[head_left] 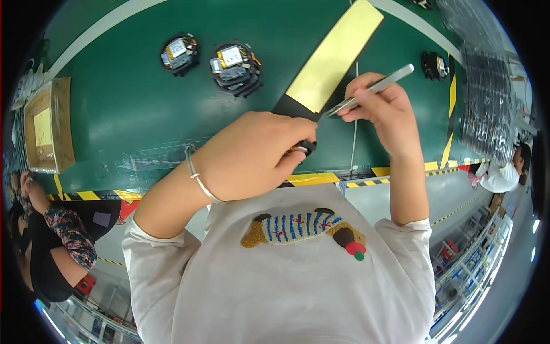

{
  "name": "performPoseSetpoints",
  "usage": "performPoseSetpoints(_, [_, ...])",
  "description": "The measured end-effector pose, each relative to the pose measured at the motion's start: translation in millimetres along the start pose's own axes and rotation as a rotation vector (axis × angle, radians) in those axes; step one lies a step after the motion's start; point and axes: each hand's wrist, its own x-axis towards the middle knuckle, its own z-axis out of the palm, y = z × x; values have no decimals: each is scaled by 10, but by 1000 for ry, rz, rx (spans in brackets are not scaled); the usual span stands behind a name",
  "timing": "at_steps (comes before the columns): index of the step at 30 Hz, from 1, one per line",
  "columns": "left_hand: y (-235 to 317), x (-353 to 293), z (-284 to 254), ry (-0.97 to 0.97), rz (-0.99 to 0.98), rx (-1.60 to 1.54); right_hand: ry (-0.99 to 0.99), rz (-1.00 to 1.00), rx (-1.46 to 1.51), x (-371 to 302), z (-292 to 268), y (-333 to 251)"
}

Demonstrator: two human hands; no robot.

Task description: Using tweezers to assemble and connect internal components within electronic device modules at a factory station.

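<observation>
My left hand [252, 152], a bracelet on its wrist, is closed round a small black round device [308, 148] near the front edge of the table. Most of that device is hidden under my fingers. Metal tweezers [395, 76] are pinched in my right hand [387, 109]. Their tips point down and left, close to the lower end of a long yellow sheet [338, 54]. I cannot tell whether the tips touch it. Under the sheet lies a black strip [295, 107], whose bare end reaches my left hand.
Two stacks of round black devices with white labels, a smaller one [179, 53] and a larger one [234, 69], stand on the green table [132, 109]. Another stack [435, 66] is at right, beside clear plastic trays [487, 103]. A cardboard box [63, 126] sits left; people flank both sides.
</observation>
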Motion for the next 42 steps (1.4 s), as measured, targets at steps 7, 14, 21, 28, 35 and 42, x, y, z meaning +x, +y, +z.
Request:
performPoseSetpoints(7, [38,52,69,13,4,-22,-23,-111,27,-86,-74,135])
performPoseSetpoints(14, [52,42,108,47,11,-32,-42,-165,-73,-66,-57,181])
performPoseSetpoints(21, [63,57,76,22,-15,-30,-44,-162,21,-25,-89,176])
performPoseSetpoints(28, [61,49,82,12,-26,-11,-67,-173,-9,-12,-106,190])
performPoseSetpoints(35, [64,63,89,11,-28,-13,-76,-180,59,2,-155,232])
performPoseSetpoints(42, [75,87,78,189,-92,-390,-80,-296,434,5,-48,0])
